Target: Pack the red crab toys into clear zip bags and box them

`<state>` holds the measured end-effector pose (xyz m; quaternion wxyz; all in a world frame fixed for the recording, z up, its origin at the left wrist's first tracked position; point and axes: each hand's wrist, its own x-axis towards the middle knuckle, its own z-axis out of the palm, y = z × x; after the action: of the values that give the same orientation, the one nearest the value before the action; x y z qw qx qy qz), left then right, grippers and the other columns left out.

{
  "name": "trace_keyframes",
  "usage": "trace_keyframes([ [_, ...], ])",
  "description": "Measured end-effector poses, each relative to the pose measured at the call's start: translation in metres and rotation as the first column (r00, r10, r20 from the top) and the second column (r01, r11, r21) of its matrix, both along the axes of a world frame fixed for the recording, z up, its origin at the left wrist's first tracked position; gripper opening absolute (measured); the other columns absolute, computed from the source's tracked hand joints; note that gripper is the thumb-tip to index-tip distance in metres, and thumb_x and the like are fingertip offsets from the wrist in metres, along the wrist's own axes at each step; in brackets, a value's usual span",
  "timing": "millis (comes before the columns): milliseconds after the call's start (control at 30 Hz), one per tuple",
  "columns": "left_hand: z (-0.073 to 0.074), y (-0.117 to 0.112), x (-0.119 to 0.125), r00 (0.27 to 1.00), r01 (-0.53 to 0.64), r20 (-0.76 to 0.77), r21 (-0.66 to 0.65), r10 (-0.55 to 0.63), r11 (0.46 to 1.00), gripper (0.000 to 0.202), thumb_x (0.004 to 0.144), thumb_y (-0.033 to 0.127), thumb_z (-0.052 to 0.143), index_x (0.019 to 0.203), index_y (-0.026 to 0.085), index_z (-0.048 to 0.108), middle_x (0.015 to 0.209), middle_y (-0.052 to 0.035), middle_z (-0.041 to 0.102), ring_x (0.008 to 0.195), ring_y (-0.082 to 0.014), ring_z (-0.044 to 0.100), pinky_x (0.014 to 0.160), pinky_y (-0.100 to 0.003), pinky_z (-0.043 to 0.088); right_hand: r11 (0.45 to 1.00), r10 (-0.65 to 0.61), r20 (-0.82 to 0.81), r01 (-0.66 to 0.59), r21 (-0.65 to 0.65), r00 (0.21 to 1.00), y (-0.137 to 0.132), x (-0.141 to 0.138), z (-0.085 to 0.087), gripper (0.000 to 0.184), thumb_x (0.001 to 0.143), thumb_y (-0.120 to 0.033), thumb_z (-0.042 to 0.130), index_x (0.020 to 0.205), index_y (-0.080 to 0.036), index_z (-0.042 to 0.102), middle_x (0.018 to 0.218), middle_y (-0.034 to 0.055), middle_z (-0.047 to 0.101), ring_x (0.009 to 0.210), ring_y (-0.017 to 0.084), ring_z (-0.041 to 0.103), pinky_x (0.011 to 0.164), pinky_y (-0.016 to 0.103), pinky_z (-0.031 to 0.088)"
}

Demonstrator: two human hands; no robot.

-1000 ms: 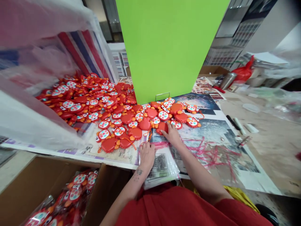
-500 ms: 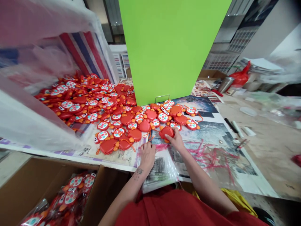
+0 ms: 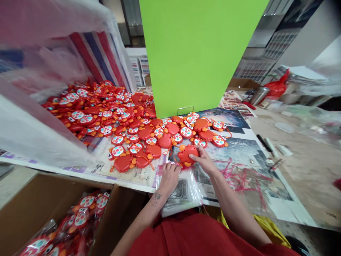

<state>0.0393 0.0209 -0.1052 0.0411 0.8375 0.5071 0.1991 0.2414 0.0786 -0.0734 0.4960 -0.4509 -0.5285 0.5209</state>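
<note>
Between the thumb and fingers of my right hand [image 3: 205, 160] is a red crab toy [image 3: 188, 155], its plain red side up and orange claws at the edge. The toy hovers just past the pink-edged mouth of a stack of clear plastic bags [image 3: 183, 190]. My left hand [image 3: 169, 176] rests on that stack, fingers bent and closed at the bag's mouth; the fingertips are partly hidden. Loose crab toys [image 3: 165, 141] lie just beyond both hands, some showing white faces with coloured dots.
A big heap of crab toys [image 3: 106, 106] spills from a white-covered bin on the left. A green panel [image 3: 197, 53] stands behind. Bagged toys fill a cardboard box [image 3: 23, 209] at lower left. Pink plastic strips [image 3: 242, 177] and pens [image 3: 263, 143] lie on the right.
My right hand has brought the crab toy slightly nearer, toward the bag's mouth, and turned it so more of its red side shows. My left hand stays on the bags.
</note>
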Motion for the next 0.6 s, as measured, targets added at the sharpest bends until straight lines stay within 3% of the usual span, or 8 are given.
trace_keyframes([
  [167, -0.004, 0.000, -0.002, 0.992, -0.041, 0.123, 0.029, 0.038, 0.999, 0.016, 0.096, 0.025, 0.050, 0.094, 0.020, 0.064, 0.092, -0.0055, 0.063, 0.094, -0.0230, 0.051, 0.093, -0.042, 0.040, 0.988, 0.134, 0.284, -0.149, 0.032, 0.949, 0.003, -0.018, -0.012, 0.049, 0.080, -0.054, 0.065, 0.117, -0.022, 0.064, 0.120, 0.0079, 0.066, 0.111, 0.026, 0.060, 0.104, 0.045, 0.042],
  [333, -0.002, 0.001, -0.002, 0.956, -0.105, 0.286, 0.108, 0.070, 0.989, 0.012, 0.094, 0.022, 0.052, 0.096, 0.018, 0.063, 0.113, -0.0092, 0.061, 0.112, -0.0239, 0.050, 0.100, -0.042, 0.041, 0.920, 0.292, 0.427, -0.374, 0.120, 0.856, -0.001, -0.042, -0.019, 0.050, 0.093, -0.058, 0.043, 0.115, -0.022, 0.069, 0.117, 0.0099, 0.068, 0.112, 0.025, 0.060, 0.103, 0.042, 0.041],
  [400, -0.001, 0.001, -0.002, 0.944, -0.086, 0.326, 0.104, 0.048, 0.991, 0.010, 0.094, 0.020, 0.052, 0.096, 0.018, 0.062, 0.122, -0.0098, 0.058, 0.121, -0.0243, 0.047, 0.104, -0.044, 0.039, 0.934, 0.193, 0.505, -0.315, 0.168, 0.841, -0.001, -0.043, -0.019, 0.050, 0.094, -0.058, 0.040, 0.112, -0.022, 0.070, 0.109, 0.0106, 0.069, 0.106, 0.025, 0.061, 0.099, 0.040, 0.043],
  [500, -0.002, 0.002, -0.002, 0.925, -0.064, 0.378, 0.045, 0.042, 0.997, 0.009, 0.094, 0.019, 0.051, 0.093, 0.018, 0.060, 0.127, -0.0095, 0.057, 0.126, -0.0242, 0.046, 0.108, -0.047, 0.038, 0.987, -0.048, 0.652, -0.063, 0.145, 0.757, -0.003, -0.028, -0.016, 0.045, 0.095, -0.055, 0.042, 0.108, -0.022, 0.070, 0.098, 0.0113, 0.069, 0.093, 0.025, 0.064, 0.088, 0.037, 0.045],
  [600, -0.003, 0.006, -0.002, 0.897, -0.056, 0.437, -0.029, 0.063, 0.998, 0.010, 0.094, 0.019, 0.049, 0.091, 0.018, 0.059, 0.129, -0.0107, 0.057, 0.127, -0.0240, 0.047, 0.109, -0.049, 0.037, 0.996, -0.078, 0.738, 0.014, 0.092, 0.670, -0.009, -0.009, -0.015, 0.037, 0.094, -0.049, 0.046, 0.105, -0.024, 0.070, 0.088, 0.0095, 0.070, 0.084, 0.024, 0.065, 0.079, 0.033, 0.044],
])
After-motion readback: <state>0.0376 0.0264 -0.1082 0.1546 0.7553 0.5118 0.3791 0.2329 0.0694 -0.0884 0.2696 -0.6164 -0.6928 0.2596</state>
